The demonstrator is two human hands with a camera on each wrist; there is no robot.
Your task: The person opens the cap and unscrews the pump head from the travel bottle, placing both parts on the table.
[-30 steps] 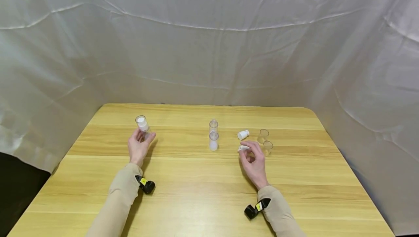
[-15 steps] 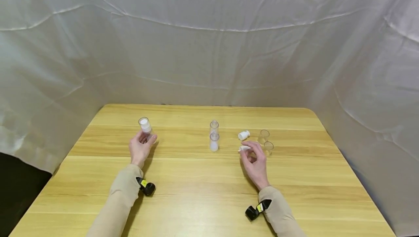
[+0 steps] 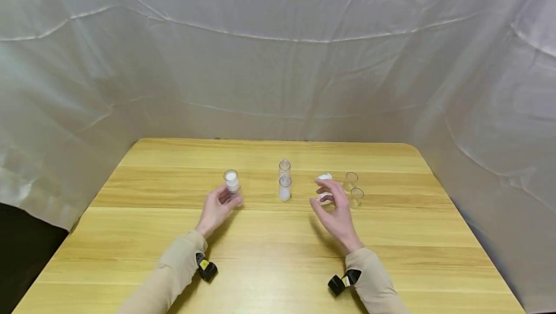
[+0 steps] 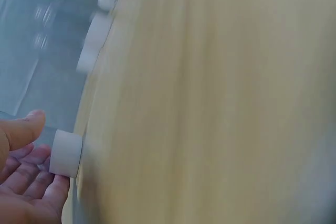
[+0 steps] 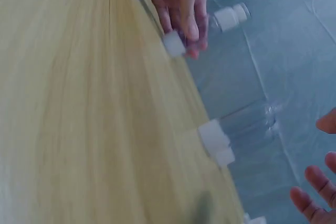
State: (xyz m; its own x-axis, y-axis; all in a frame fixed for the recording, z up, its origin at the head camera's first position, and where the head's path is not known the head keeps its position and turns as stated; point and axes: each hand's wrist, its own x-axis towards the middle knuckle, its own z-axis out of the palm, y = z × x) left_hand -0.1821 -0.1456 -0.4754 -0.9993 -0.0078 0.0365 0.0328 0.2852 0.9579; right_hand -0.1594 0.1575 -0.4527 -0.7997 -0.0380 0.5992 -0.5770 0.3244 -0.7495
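In the head view my left hand [image 3: 218, 208] grips a clear bottle [image 3: 232, 184] with a white collar at its top. The right wrist view shows that bottle's white base [image 5: 174, 43] below the fingers. My right hand [image 3: 336, 210] is held over the table, thumb and fingers apart, nothing between them. By its fingers lie two small white pump heads, one [image 3: 325, 176] partly covered by the hand, the other [image 3: 326, 199] seen between the fingers. Two clear bottles with white bottoms, a rear one [image 3: 284, 167] and a front one [image 3: 284, 189], stand upright between the hands.
Two clear caps, one [image 3: 352, 179] behind the other [image 3: 357, 196], stand right of the white pump heads. Everything is on a wooden table [image 3: 278, 256]. A grey cloth curtain [image 3: 278, 77] surrounds its back and sides.
My left hand has carried its bottle right and nearer, towards the standing bottles. The right thumb and fingers have spread from the nearer white pump head, which they were pinching or touching.
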